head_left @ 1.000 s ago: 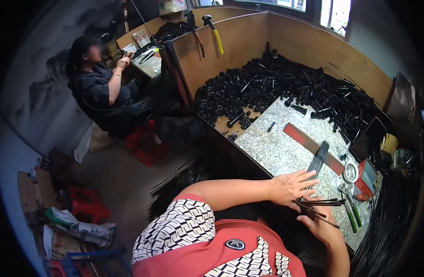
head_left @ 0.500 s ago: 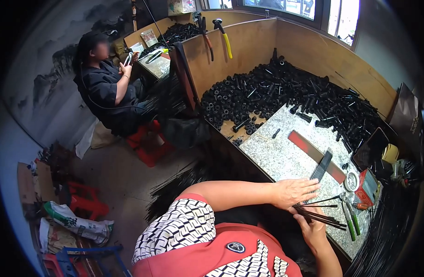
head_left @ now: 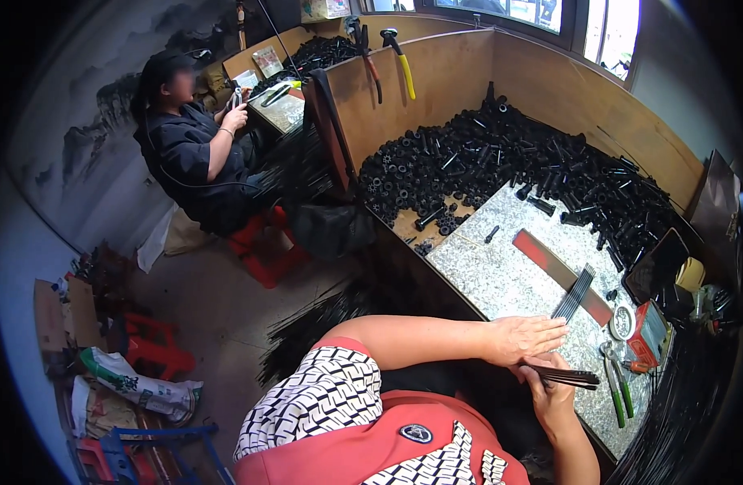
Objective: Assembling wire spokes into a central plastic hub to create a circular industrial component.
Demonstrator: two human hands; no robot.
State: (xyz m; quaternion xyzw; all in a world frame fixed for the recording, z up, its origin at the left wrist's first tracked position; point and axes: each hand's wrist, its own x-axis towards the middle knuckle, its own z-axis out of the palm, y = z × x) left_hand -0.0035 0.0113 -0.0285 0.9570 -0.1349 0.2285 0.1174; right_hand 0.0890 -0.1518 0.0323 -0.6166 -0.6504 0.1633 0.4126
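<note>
- The right hand (head_left: 553, 392) is closed around a small bundle of thin black rods (head_left: 567, 376), held over the near edge of the speckled stone table (head_left: 501, 279). The rods point to the right, toward the green-handled pliers (head_left: 616, 388).
- The left hand (head_left: 525, 338) lies across the top of the same bundle, its fingers (head_left: 553, 330) spread flat and lightly curled. Whether they pinch a single rod or only steady the bundle is hard to tell from this angle.
- The step seems to be sorting or evening up the rods, so the right hand's grip should stay firm near the bundle's inner end to stop the rods fanning.
- The left fingers would best slide along the rods rather than lift them, so none slips off the table edge.
- A second set of rods (head_left: 575, 293) rests on the red strip (head_left: 561, 275) further in. The two groups should be kept well apart.
- The heap of black tubes (head_left: 501, 162) sits clear at the back and needs no care here.
</note>
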